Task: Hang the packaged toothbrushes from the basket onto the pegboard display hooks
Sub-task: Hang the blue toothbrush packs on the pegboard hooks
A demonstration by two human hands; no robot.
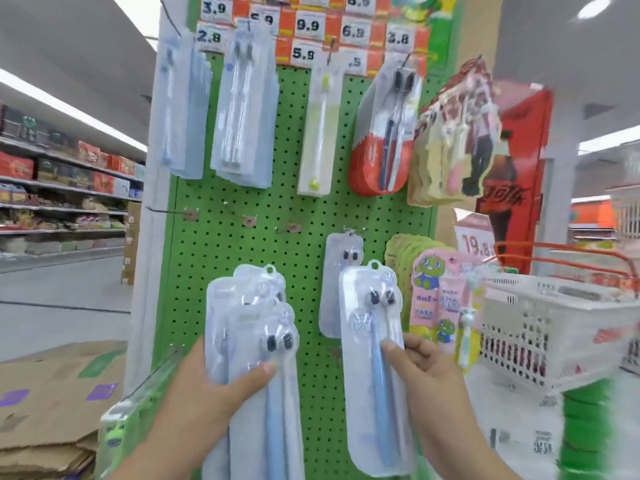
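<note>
My left hand grips a fanned stack of clear toothbrush packs low in front of the green pegboard. My right hand holds a single toothbrush pack with two black-headed brushes, its hang hole just below and right of a pack hanging on a hook. Three bare hooks stick out in the middle row. The white basket with orange handles stands at the right.
The upper pegboard row carries several toothbrush packs under price tags. Pink and green children's toothbrush packs hang at the right edge. Flattened cardboard lies at lower left. Store shelves line the aisle at the left.
</note>
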